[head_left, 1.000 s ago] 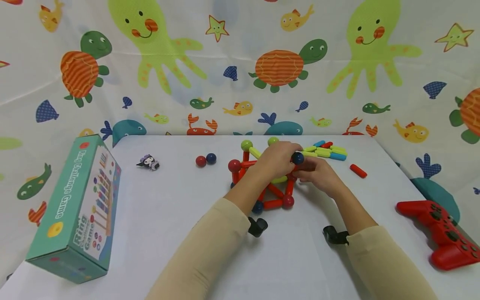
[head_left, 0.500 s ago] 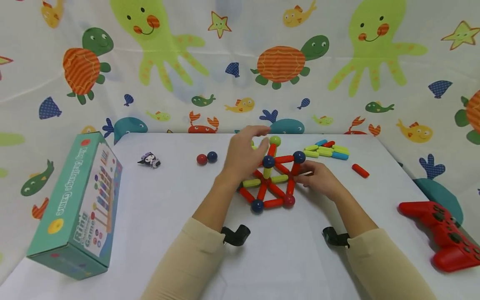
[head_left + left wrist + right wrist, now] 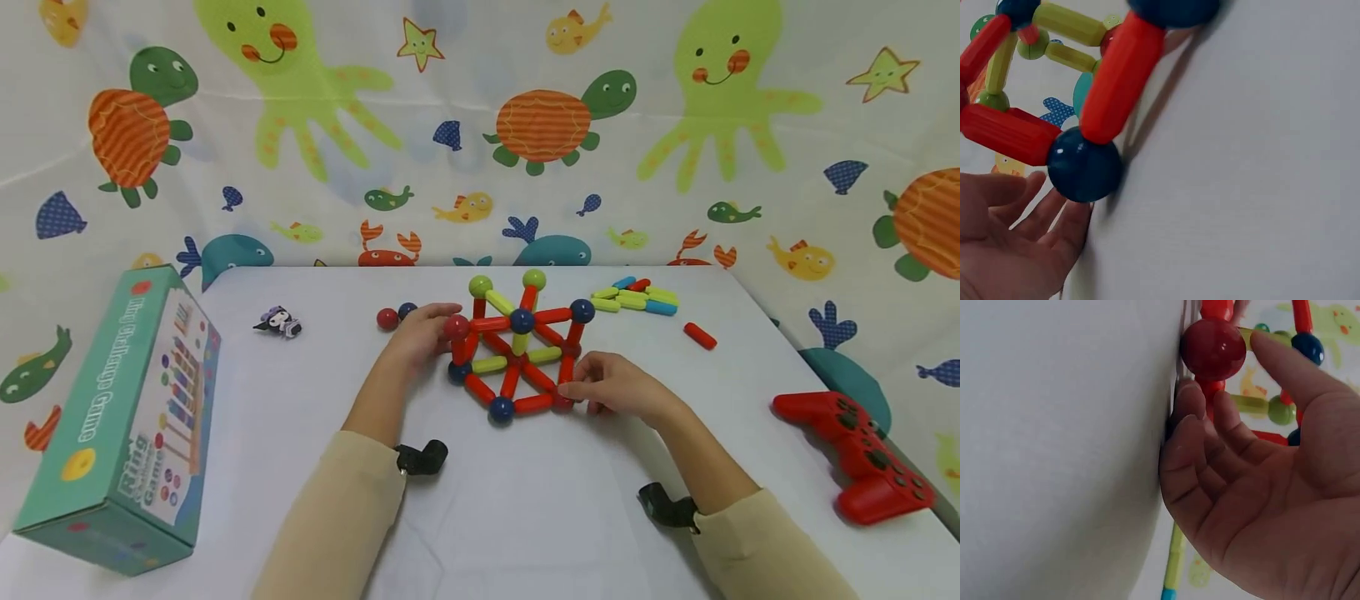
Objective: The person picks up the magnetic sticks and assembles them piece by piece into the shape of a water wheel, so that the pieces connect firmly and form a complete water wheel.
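A frame of magnetic building rods and balls (image 3: 517, 358) stands on the white table, with red and yellow rods joined by red, blue and green balls. At its left side, my left hand (image 3: 423, 336) reaches round behind a raised red ball. In the left wrist view its fingers (image 3: 1067, 231) lie loosely bent, right beside a low blue ball (image 3: 1085, 164). My right hand (image 3: 618, 386) is at the near right corner, thumb and bent fingers about a red ball (image 3: 1213, 350) at the base. The far ends of some left fingers are hidden behind the frame.
Behind to the right lie several loose yellow, blue and red rods (image 3: 633, 302), plus a single red rod (image 3: 700, 336). A red game controller (image 3: 855, 458) rests at the right. Left are a game box (image 3: 112, 417), a small figurine (image 3: 278, 322) and two loose balls (image 3: 387, 318).
My left hand has come off the top of the frame and moved down to its left side. My right hand has slid down and nearer, from the frame's right side to its lower corner ball.
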`<state>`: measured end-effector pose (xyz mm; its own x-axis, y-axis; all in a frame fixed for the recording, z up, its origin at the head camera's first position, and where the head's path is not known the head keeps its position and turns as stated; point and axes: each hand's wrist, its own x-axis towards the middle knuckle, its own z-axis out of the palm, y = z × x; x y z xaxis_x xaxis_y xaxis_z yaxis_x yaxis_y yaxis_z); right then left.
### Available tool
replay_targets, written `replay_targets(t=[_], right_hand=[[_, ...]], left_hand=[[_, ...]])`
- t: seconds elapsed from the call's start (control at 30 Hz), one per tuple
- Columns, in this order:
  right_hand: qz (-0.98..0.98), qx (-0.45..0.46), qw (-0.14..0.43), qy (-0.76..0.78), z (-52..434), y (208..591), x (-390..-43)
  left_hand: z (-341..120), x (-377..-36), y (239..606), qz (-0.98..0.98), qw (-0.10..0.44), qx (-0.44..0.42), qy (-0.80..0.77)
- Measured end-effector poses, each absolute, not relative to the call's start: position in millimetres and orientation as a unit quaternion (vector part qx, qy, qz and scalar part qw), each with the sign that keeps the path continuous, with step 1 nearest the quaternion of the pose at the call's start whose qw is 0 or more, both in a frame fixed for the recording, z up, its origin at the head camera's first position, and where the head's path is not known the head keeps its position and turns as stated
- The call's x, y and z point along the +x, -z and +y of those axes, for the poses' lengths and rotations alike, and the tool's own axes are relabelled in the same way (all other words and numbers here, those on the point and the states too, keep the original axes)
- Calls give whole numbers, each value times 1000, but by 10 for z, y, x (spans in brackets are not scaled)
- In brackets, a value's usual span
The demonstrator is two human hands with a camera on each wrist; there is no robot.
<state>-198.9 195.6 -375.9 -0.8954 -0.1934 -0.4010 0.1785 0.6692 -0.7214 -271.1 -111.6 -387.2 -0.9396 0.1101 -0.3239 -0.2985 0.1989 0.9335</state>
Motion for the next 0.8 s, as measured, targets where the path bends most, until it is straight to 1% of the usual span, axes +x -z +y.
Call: replay_targets(t=[0.13, 0.2, 0.33, 0.47, 0.6, 0.8], right_hand=[[885, -25, 229, 404, 1898, 3742, -1973], [886, -30, 224, 405, 1892, 3740, -1972], [881, -41, 211, 422, 1910, 3762, -1988], [883, -52, 185, 429, 1962, 3796, -2019], [896, -37, 157, 413, 2030, 3810, -2076], [905, -3, 138, 403, 2104, 3818, -2220]], left_hand=[[-1122, -2756, 3847, 800, 175, 2, -573], [-1121, -2756, 3833, 813, 182, 20, -553], [-1146, -2697, 3815, 835, 177, 14, -520], [-1198, -2600, 3805, 858, 165, 14, -486], [-1257, -2486, 3792, 873, 162, 38, -458], [-1323, -2248, 3766, 887, 171, 86, -420]])
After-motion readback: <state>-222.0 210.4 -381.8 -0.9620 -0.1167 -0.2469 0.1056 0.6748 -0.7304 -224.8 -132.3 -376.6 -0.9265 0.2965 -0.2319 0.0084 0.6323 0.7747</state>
